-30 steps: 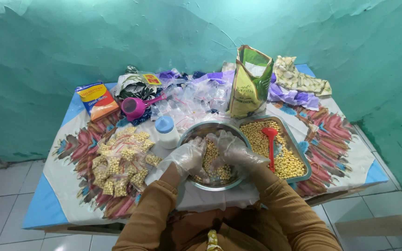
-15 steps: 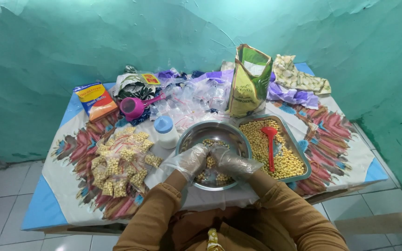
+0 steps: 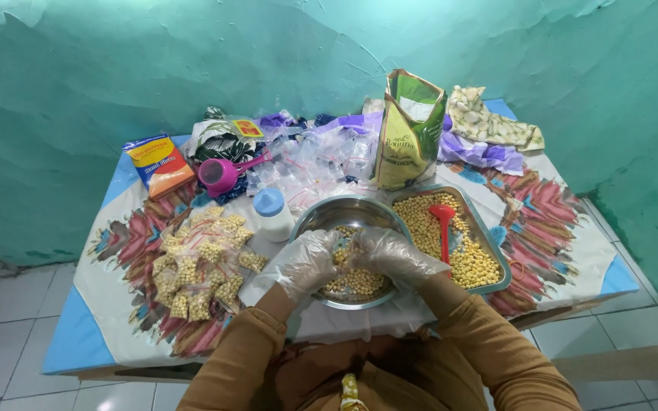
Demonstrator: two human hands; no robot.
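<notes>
Teal wall, patterned table [image 3: 557, 228], gloved hands over bowl [image 3: 329, 217]

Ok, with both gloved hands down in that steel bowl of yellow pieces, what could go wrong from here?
1. The steel bowl sits near the table's front edge; pressing from the left hand and right hand might tip it toward the person.
2. The loose gloves could snag or shed pieces over the rim.
3. The white bottle stands close beside the left arm; an elbow swing might knock it onto the small filled bags.
</notes>
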